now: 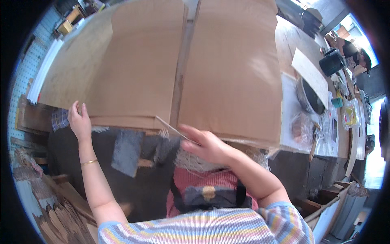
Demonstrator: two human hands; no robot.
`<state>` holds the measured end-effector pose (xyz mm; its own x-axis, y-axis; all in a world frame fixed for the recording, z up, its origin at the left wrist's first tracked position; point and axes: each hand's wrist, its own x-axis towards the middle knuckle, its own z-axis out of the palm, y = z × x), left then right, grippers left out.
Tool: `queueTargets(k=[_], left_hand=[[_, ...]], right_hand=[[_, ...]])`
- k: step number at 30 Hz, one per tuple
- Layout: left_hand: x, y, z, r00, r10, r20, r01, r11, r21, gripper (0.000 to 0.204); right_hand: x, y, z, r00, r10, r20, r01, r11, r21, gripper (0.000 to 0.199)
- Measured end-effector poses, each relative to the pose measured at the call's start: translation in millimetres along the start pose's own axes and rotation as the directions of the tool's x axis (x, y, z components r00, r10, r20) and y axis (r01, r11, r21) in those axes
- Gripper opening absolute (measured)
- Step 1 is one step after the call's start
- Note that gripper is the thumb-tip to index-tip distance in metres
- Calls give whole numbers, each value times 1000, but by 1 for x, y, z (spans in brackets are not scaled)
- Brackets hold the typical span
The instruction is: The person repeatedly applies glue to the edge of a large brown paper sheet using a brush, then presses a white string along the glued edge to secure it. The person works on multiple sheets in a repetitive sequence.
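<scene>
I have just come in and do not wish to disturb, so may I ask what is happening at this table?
A person stands at a table where left brown sheets and right brown sheets lie with a narrow gap between. The right hand holds a thin pale stick, its tip at the left sheets' near edge; contact is unclear. The left hand looks empty, near a checked cloth.

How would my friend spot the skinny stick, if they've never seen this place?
Find the two big brown sheets lying side by side. Near the bottom of the gap between them is the person's right hand, and poking out from it, up to the left, is the stick. Unlike the wide sheets, it's pale, straight and very thin.
</scene>
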<state>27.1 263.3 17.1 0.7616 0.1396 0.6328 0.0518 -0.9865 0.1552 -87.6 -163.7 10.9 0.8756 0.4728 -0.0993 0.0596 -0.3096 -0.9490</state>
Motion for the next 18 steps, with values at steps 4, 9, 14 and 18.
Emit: queueTargets(k=[4,9,14,18], left_hand=[[-72,112,-52,982,147,117,-101,937,-335,16],[-145,191,-64,872,437,222,-215,748,-628,13],[-183,246,-61,555,749,361,-199,541,-817,8],[-223,267,-53,234,878,417,-316,474,-822,7]], right_hand=[[-137,24,-80,953,224,-206,-247,965,-92,36],[-292,58,-200,562,29,-827,-823,119,-555,50],[-313,71,-220,757,-42,-652,-627,232,-744,45],[-311,40,-209,594,-414,-690,-496,486,-719,28]])
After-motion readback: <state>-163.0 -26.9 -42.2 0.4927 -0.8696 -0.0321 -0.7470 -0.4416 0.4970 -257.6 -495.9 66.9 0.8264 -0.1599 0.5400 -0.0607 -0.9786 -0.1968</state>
